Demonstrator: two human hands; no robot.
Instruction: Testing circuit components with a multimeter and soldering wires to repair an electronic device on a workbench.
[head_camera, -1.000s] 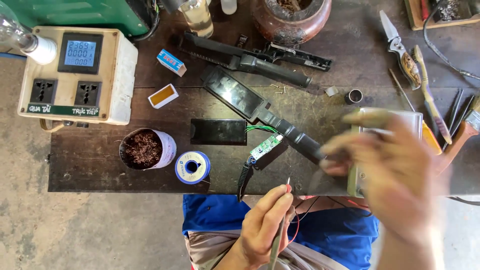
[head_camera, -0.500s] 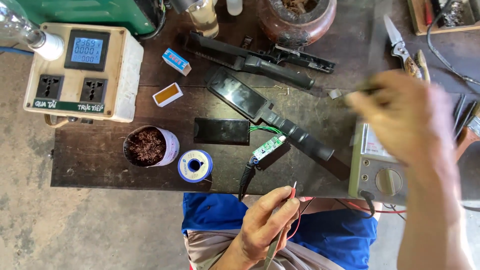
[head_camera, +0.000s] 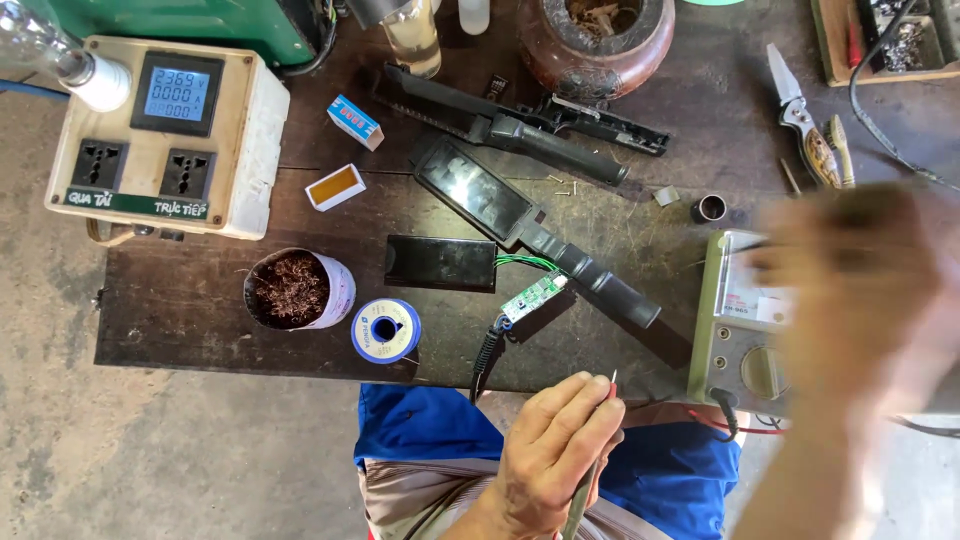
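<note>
Place: I am looking down at a small electronics repair workshop.
Bench: a worn dark wooden table (head_camera: 200, 330) is standing on bare concrete.
Instruments: a multimeter (head_camera: 735, 345) and a socket box with digital readout (head_camera: 160, 135) are sitting out.
Supplies: a solder spool (head_camera: 386, 330) is lying near a bare circuit board (head_camera: 532, 297).

A cream socket box (head_camera: 150, 150) is showing a blue-lit screen (head_camera: 178, 93) and a green strip along its front. A blue and white solder spool (head_camera: 386, 330) is lying on the dark brown table (head_camera: 200, 320). The small circuit board (head_camera: 531, 297) is showing green, the meter (head_camera: 745, 320) olive green, the trousers (head_camera: 425, 440) bright blue, the matchbox (head_camera: 356, 122) blue.
</note>
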